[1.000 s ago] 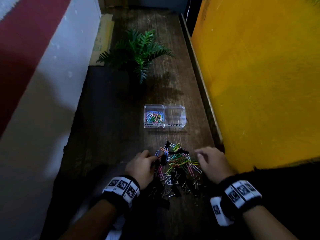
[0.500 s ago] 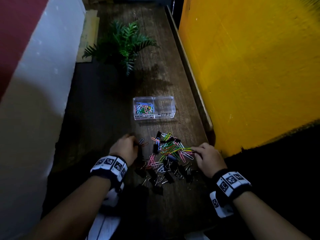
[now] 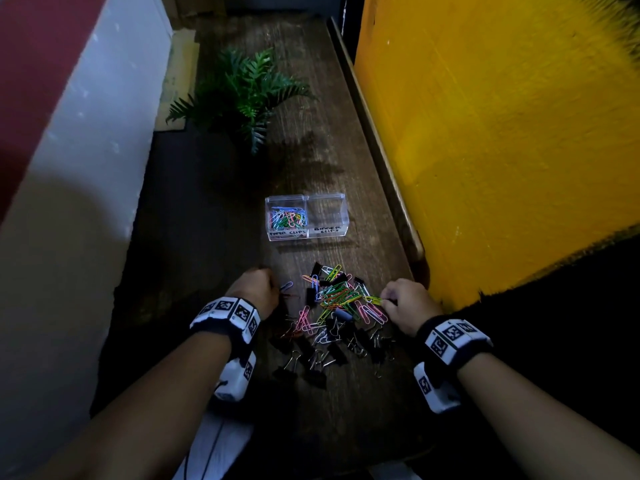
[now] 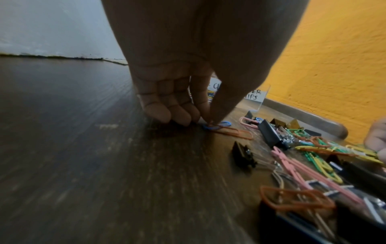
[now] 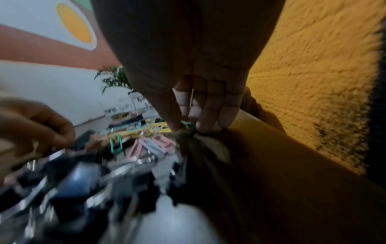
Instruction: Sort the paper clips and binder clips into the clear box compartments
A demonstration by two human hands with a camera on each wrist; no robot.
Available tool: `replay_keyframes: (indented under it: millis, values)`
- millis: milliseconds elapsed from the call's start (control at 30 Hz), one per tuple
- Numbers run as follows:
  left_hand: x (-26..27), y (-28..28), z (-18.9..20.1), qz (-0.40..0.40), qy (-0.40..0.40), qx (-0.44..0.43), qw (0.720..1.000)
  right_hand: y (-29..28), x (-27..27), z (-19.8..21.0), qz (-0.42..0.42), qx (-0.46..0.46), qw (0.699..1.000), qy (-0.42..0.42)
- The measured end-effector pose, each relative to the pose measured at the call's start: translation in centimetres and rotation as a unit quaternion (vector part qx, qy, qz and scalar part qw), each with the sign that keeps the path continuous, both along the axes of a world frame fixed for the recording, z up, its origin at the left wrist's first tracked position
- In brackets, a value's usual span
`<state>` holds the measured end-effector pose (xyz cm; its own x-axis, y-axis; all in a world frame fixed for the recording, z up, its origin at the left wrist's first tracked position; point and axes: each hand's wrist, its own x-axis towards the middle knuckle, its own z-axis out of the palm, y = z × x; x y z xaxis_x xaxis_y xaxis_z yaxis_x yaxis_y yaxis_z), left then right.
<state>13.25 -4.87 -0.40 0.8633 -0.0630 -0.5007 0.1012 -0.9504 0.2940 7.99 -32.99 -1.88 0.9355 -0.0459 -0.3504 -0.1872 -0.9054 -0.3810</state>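
A heap of coloured paper clips and black binder clips lies on the wooden table between my hands. Beyond it stands the clear box: its left compartment holds paper clips, its right one looks empty. My left hand is at the heap's left edge, thumb and forefinger pinching a blue paper clip that lies over an orange one. My right hand is at the heap's right edge, pinching a yellow paper clip, with a teal clip at its fingertips.
A yellow wall runs close along the table's right edge behind a low wooden rim. A green fern stands at the far end. A white and red wall borders the left side.
My left hand has drawn left out of the heap, dragging the blue and orange clips with it. My right hand has closed its fingers on the yellow clip at the right edge.
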Motion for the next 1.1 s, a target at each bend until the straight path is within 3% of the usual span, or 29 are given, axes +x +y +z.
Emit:
replay_keyframes:
  millis: [400,633,733,867,1000,1100]
  values:
    - [0.3,-0.7,-0.5,0.005,0.018,-0.011,1.000,-0.4,-0.8,1.3,-0.016,0.090,0.994,-0.065]
    - [0.0,-0.1,-0.4,0.074,-0.040,-0.099,0.992,-0.4,-1.1,1.4,-0.068,0.176,0.978,-0.090]
    - [-0.3,0.1,-0.4,0.109,-0.079,-0.161,0.978,-0.6,-0.9,1.4,-0.099,0.223,0.965,-0.097]
    - [0.2,0.1,0.6,0.120,-0.116,-0.233,0.958,0.1,0.0,2.8,-0.167,0.333,0.925,-0.077]
    - [2.6,-0.4,2.6,0.156,-0.161,-0.303,0.926,1.4,2.0,5.0,-0.163,0.382,0.906,-0.084]
    - [5.5,-0.9,4.3,0.177,-0.222,-0.294,0.913,2.6,4.1,5.8,-0.148,0.387,0.905,-0.094]
